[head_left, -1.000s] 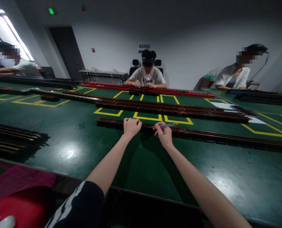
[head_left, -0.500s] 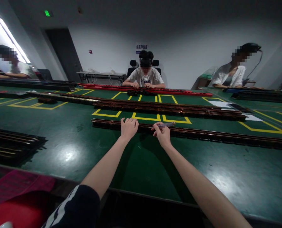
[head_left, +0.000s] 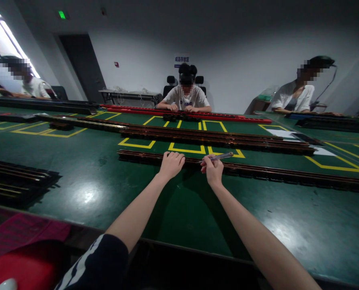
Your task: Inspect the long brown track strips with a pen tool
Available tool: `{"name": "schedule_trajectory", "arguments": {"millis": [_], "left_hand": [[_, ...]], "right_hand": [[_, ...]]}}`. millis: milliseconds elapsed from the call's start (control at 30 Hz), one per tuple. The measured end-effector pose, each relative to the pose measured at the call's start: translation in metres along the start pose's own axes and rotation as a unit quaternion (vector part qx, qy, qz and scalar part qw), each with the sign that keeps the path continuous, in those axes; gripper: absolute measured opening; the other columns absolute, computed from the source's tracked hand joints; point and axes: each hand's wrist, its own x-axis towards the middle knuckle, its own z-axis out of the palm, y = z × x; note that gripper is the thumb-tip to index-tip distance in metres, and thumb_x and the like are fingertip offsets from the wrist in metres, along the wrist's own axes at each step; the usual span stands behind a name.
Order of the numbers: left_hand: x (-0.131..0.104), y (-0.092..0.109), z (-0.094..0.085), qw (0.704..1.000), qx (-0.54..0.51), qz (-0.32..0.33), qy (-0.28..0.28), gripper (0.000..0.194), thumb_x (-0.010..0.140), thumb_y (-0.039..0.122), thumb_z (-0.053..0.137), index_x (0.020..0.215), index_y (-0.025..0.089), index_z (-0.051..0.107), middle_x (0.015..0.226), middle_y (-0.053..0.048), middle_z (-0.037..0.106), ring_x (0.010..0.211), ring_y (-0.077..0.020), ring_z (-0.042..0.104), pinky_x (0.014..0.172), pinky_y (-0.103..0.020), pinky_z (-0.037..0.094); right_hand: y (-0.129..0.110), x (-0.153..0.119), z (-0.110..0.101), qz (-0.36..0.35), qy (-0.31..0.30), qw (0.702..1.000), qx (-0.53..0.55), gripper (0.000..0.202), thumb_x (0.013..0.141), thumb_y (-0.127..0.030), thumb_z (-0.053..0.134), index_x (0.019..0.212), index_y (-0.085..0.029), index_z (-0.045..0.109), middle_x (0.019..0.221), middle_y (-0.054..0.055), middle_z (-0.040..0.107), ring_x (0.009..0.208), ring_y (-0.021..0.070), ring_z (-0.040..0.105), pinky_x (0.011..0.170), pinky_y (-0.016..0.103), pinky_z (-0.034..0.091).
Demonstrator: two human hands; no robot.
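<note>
A long dark strip with coppery lengthwise lines [head_left: 270,174] lies across the green table in front of me. My left hand [head_left: 172,164] rests over it left of centre, its fingers curled down over the far side. My right hand [head_left: 214,171] pinches a slim, greyish pen-like tool [head_left: 224,156] between thumb and fingers. The tool's thin end points left towards the strip, close to my left hand; whether its tip touches the strip I cannot tell.
More coppery strips [head_left: 221,139] lie bundled just beyond, over yellow tape outlines [head_left: 187,150]. Another stack of strips [head_left: 16,183] sits at the left edge. A long red rail [head_left: 240,117] lies farther back, before a seated person [head_left: 184,96]. Others sit left and right.
Both my hands have shifted a little to the right along the strip, with the tool still in my right hand. The person at left has changed posture.
</note>
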Motion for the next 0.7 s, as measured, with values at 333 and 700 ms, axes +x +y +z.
{"name": "schedule_trajectory", "arguments": {"millis": [333,700], "left_hand": [[0.0,0.0009,-0.001,1.0,0.004,-0.001,-0.005,0.045,0.098,0.033,0.024,0.105,0.019,0.067,0.109,-0.009,0.07,0.099,-0.0222,0.062,0.098,-0.044,0.035],[-0.0004,0.002,-0.0018,1.0,0.014,0.002,0.003,0.043,0.097,0.032,0.026,0.104,0.019,0.067,0.107,-0.008,0.071,0.098,-0.0222,0.062,0.096,-0.044,0.035]], "right_hand": [[-0.0005,0.0015,-0.0017,-0.01,-0.026,0.999,-0.028,0.037,0.077,-0.054,0.059,0.069,-0.018,0.056,0.058,0.001,0.06,0.04,0.0119,0.054,0.039,0.024,0.045],[0.0025,0.0019,-0.0042,-0.033,0.012,0.999,-0.023,0.034,0.079,-0.05,0.059,0.068,-0.018,0.054,0.055,-0.001,0.057,0.038,0.0113,0.052,0.037,0.023,0.044]]}}
